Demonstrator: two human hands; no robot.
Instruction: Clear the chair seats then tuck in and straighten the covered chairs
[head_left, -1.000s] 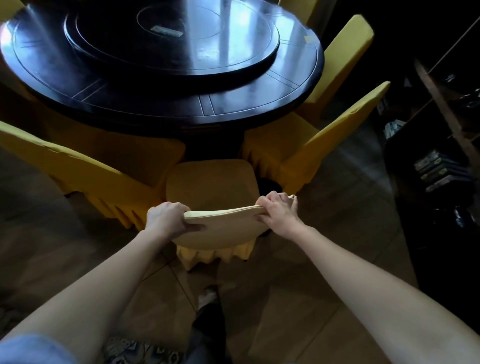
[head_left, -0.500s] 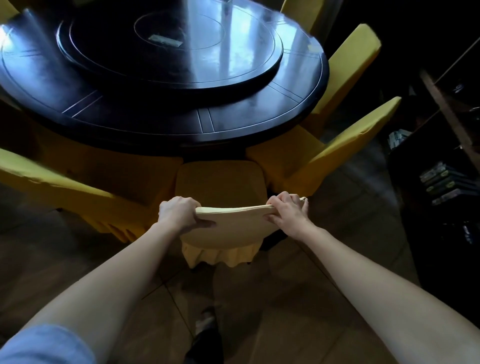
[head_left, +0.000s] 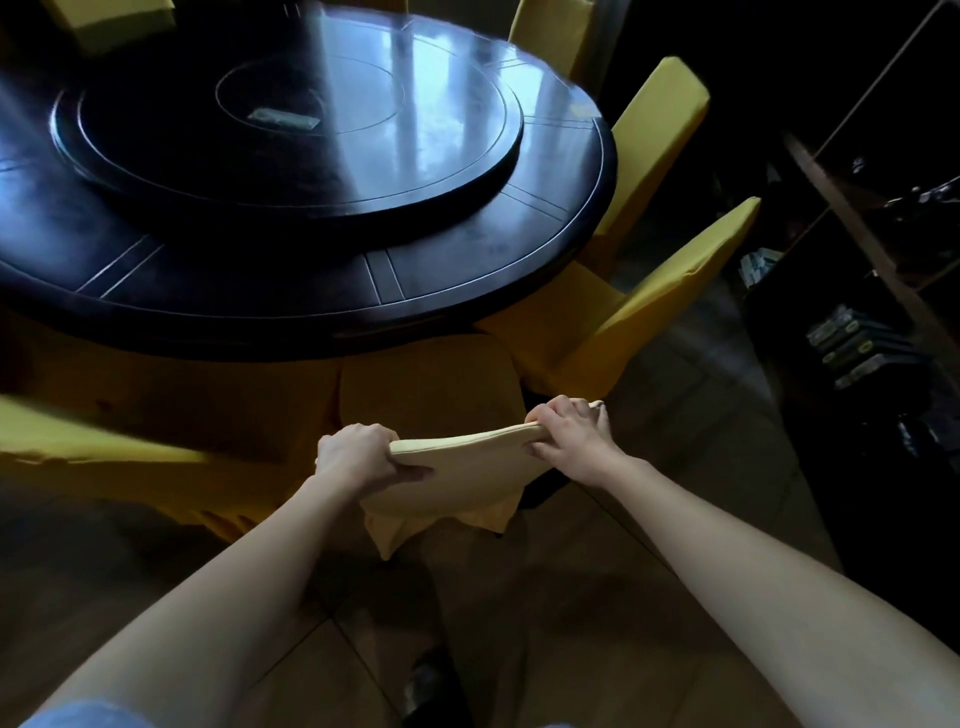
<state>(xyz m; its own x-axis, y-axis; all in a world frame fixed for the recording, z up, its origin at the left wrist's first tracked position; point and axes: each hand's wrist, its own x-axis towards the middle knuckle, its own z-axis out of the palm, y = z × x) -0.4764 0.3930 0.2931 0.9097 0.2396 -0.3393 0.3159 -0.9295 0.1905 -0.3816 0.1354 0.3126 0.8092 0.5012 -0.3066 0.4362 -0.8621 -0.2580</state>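
chair (head_left: 431, 395) pushed closer under table (head_left: 467, 270), both hands' fingers (head_left: 358, 441) clenched on backrest top

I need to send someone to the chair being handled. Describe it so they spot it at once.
Start at the round dark table. On its near side a row of yellow-covered chairs faces it. The one meant is the middle chair, its seat partly under the table edge. Unlike its neighbours, its backrest top is gripped at both ends, by the left hand and the right hand.
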